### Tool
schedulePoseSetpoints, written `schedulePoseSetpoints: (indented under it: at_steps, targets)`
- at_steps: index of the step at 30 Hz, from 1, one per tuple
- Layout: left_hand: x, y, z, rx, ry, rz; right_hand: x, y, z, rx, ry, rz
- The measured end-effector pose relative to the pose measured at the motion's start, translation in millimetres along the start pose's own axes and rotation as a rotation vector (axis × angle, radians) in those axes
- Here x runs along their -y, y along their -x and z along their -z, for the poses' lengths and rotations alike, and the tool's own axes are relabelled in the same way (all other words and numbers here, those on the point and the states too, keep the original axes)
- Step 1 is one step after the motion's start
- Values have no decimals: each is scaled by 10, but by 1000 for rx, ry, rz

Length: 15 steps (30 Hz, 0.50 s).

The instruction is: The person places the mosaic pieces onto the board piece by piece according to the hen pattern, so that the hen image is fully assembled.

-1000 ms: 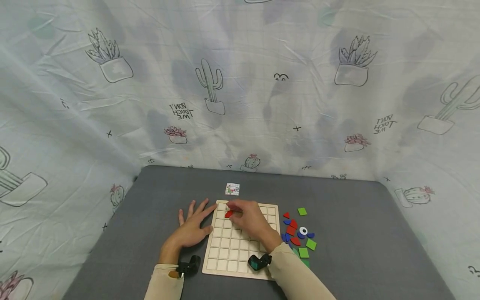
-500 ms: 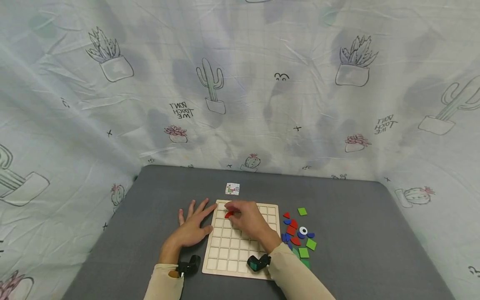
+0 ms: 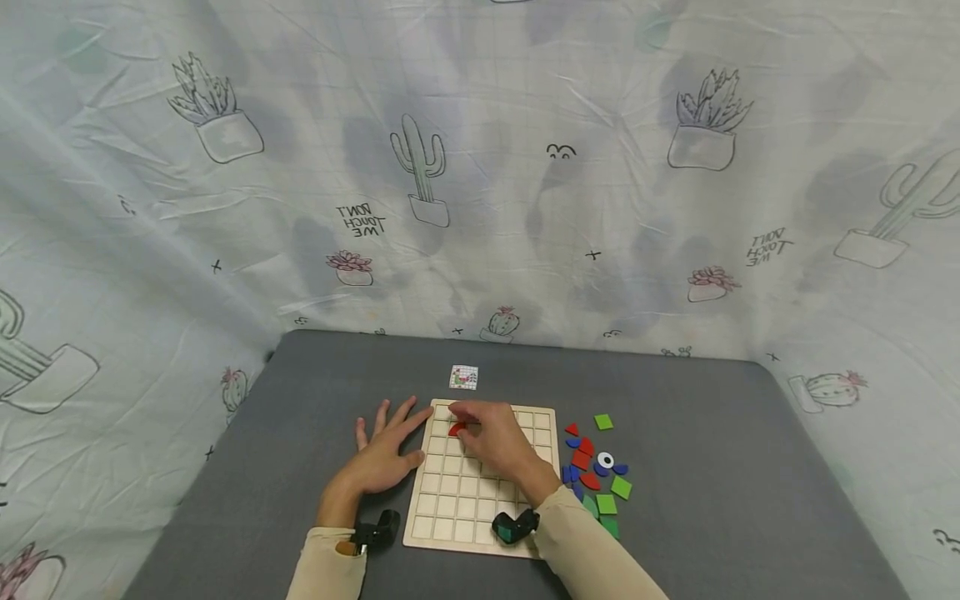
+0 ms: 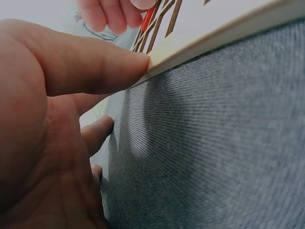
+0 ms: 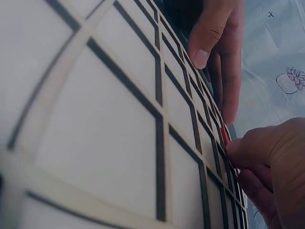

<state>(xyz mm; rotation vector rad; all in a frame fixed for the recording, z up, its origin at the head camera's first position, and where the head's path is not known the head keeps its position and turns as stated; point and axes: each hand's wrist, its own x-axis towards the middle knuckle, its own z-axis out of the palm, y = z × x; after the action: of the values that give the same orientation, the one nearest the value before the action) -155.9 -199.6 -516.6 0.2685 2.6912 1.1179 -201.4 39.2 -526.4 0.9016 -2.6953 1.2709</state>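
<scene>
A pale wooden grid board [image 3: 442, 506] lies on the table in the head view. My right hand [image 3: 495, 437] is over its upper left part, pinching a small red curved piece [image 3: 456, 429] between thumb and fingers. In the right wrist view the right thumb [image 5: 243, 148] touches this red piece [image 5: 225, 137] low against the grid. My left hand [image 3: 382, 458] rests with spread fingers at the board's left edge. Its thumb [image 4: 138, 64] presses the board's side [image 4: 190, 57] in the left wrist view. The right fingers partly cover the red piece.
Right of the board lie several loose flat pieces: red [image 3: 581, 460], blue [image 3: 620, 470], light green [image 3: 603, 422] and dark green [image 3: 610, 527], plus a white disc with a dark centre [image 3: 605, 460]. A small printed card [image 3: 463, 377] lies beyond the board on the grey table [image 3: 712, 467].
The right fingertips have shifted very slightly, and the red piece looks a little turned under them. My left hand and the board stay where they were.
</scene>
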Motion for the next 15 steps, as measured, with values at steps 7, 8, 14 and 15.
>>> schedulePoseSetpoints:
  at_steps: [7,8,14,15]
  targets:
    - [8,5,16,17,-2,-12,76,142,108,-22,-17,-24]
    - [7,4,16,20,-4,-14,90,190,141,-20,-34,-36]
    - [-1,8,16,28,-2,-7,71,578,356,-53,-95,-83]
    - [-2,9,14,28,1,-7,48,657,395,-66,-100,-83]
